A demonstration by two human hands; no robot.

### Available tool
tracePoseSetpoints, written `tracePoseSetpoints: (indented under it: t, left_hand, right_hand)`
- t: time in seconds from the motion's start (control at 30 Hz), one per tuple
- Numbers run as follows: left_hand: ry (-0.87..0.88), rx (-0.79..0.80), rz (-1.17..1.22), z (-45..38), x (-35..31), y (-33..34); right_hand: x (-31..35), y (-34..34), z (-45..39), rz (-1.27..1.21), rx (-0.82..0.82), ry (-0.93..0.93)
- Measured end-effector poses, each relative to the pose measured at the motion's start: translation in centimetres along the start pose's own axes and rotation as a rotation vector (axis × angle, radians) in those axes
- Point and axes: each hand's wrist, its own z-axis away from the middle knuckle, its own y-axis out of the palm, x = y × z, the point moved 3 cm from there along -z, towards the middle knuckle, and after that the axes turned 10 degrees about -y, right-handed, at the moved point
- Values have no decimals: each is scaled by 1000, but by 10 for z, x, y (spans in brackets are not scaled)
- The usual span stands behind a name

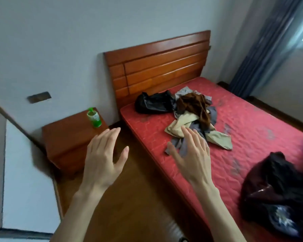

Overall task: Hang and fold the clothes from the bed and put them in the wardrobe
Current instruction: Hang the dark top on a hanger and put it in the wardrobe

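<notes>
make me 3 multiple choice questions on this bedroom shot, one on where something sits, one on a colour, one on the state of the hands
1. Where does the green bottle stand?
A. on the mattress
B. on the wooden nightstand
C. on the floor

2. What colour is the mattress?
A. red
B. white
C. blue

3. What are the left hand and right hand doing?
A. both grip a hanger
B. the right one pinches the bottle
C. both are open and hold nothing

Answers:
1. B, the bottle sits on the nightstand's top, beside the headboard.
2. A, the quilted surface under the pile of clothes is red.
3. C, the fingers of both are spread and straight, with nothing in them.
</notes>
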Motion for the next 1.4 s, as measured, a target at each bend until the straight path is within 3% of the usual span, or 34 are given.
tracePoseSetpoints:
  t: [0.27, 0.6, 0.9, 1.4]
  left_hand:
    - [202, 204, 168, -25, -63, 91]
    - [386, 316, 291, -50, -187, 170]
    - [495, 409, 333, -49, -290, 234]
    - [616, 485, 358, -57, -381, 304]
  right_hand:
    - [-71, -44, 44, 196, -113, 273]
    - [-156, -79, 69, 289, -197, 501]
    - [-243, -115, 87, 296, -280, 619]
    - [-322, -139, 103, 369, -379, 762]
